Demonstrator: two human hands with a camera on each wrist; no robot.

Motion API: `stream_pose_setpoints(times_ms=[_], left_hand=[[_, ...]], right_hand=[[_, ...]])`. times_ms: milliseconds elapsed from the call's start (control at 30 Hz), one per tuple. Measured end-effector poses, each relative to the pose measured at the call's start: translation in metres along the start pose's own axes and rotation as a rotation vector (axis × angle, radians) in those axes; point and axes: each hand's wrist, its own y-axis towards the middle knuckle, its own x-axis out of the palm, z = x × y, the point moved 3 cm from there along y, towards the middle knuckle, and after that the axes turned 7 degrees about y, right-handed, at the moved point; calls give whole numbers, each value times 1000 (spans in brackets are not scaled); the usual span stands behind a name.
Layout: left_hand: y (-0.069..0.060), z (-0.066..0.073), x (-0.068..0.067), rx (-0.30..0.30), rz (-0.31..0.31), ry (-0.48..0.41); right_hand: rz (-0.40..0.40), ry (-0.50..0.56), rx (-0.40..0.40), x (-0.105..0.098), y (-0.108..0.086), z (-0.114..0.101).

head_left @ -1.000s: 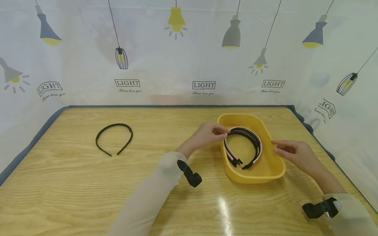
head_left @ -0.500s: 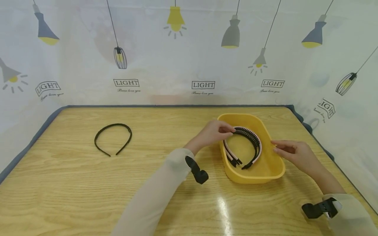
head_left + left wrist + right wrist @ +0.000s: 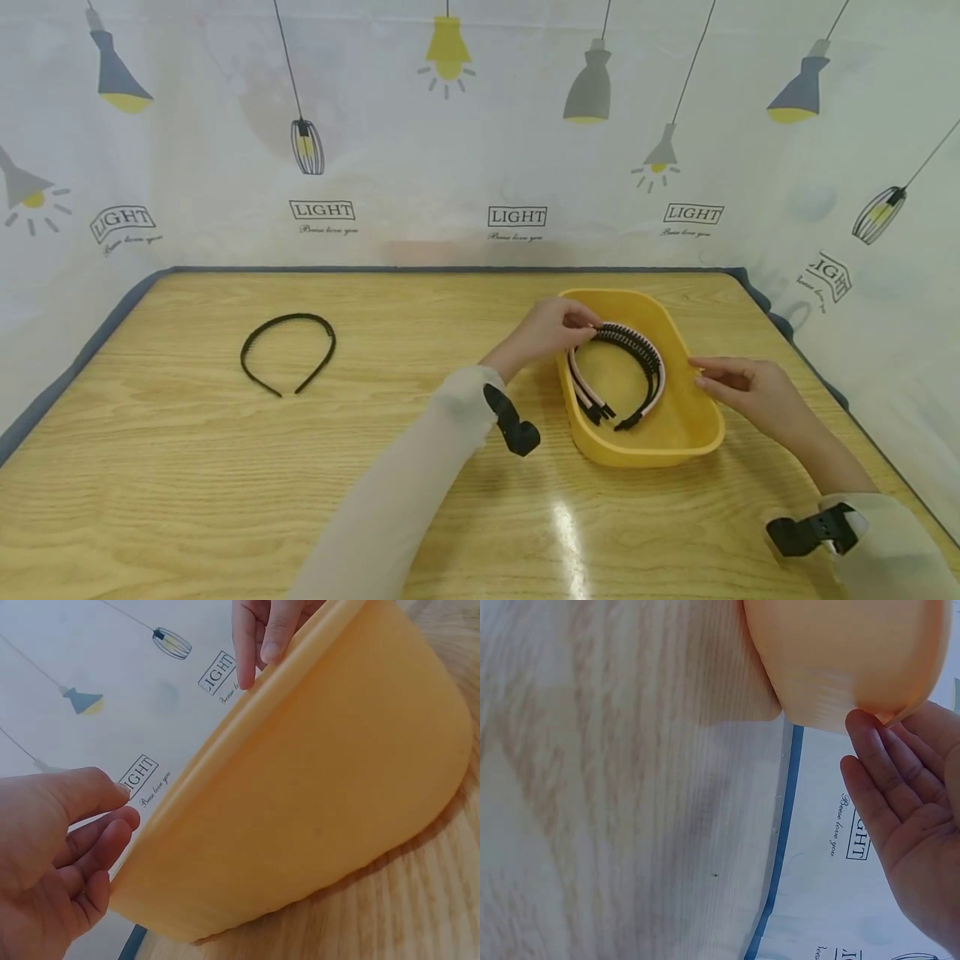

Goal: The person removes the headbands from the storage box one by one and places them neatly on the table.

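A yellow plastic tub (image 3: 693,417) stands on the right part of the table. Several black and pink toothed headbands (image 3: 651,367) lie inside it, stacked together. My left hand (image 3: 546,332) is over the tub's left rim, fingertips near the top of the headbands. In the left wrist view, the fingers of my left hand (image 3: 56,859) are loosely curled with a gap to the thumb, and nothing shows between them; the headbands are hidden behind the tub wall. My right hand (image 3: 761,396) pinches the tub's right rim between thumb and fingers.
A single black headband (image 3: 288,354) lies on the left of the wooden table (image 3: 225,492). A white curtain printed with lamps (image 3: 375,125) surrounds the table's back and sides.
My left hand has moved slightly right and away from me along the headbands in the tub. The right hand, tub and lone headband have stayed put.
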Motion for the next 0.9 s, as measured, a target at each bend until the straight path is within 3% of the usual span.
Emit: stream_pose_setpoints(times_ms=[600,900], left_hand=[[23,-3,-6,16,1,87],[32,-2,-5,28,-35,110]], right_hand=[[-8,-2,-3,-2,-1,-1],[-11,-6,-8,-1,-1,1]])
